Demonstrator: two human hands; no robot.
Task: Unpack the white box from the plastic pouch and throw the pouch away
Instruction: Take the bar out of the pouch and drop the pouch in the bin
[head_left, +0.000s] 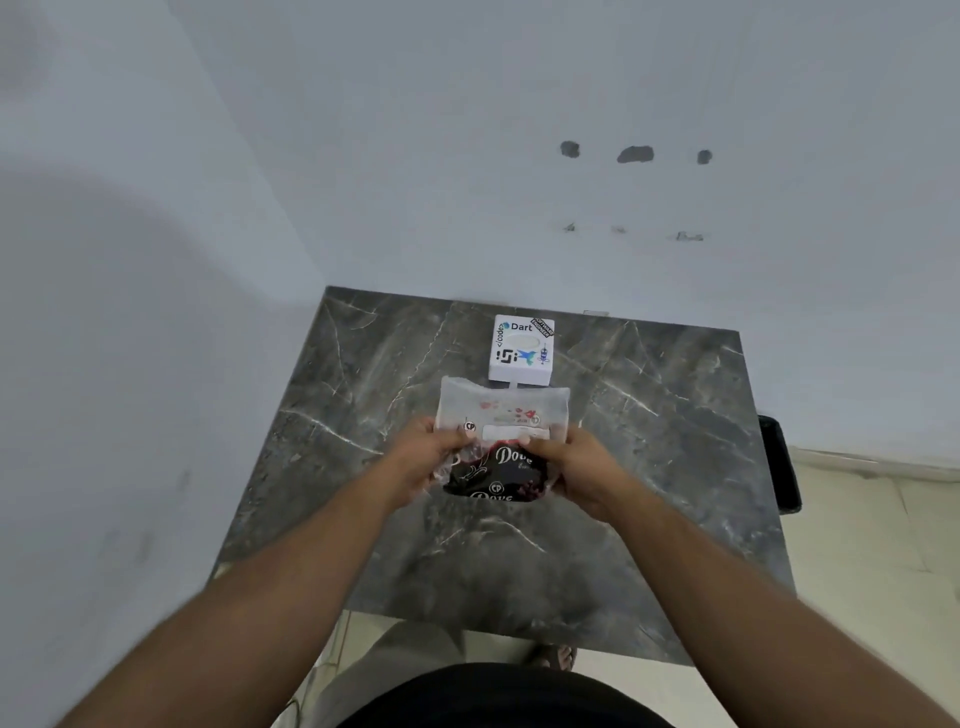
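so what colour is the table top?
Dark grey marble pattern with pale veins on the table top, seen in the head view.

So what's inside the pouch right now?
Through the clear pouch, held by the left hand and right hand, a dark Dove pack shows at the near end and a white box further in. The fingers cover the rest.
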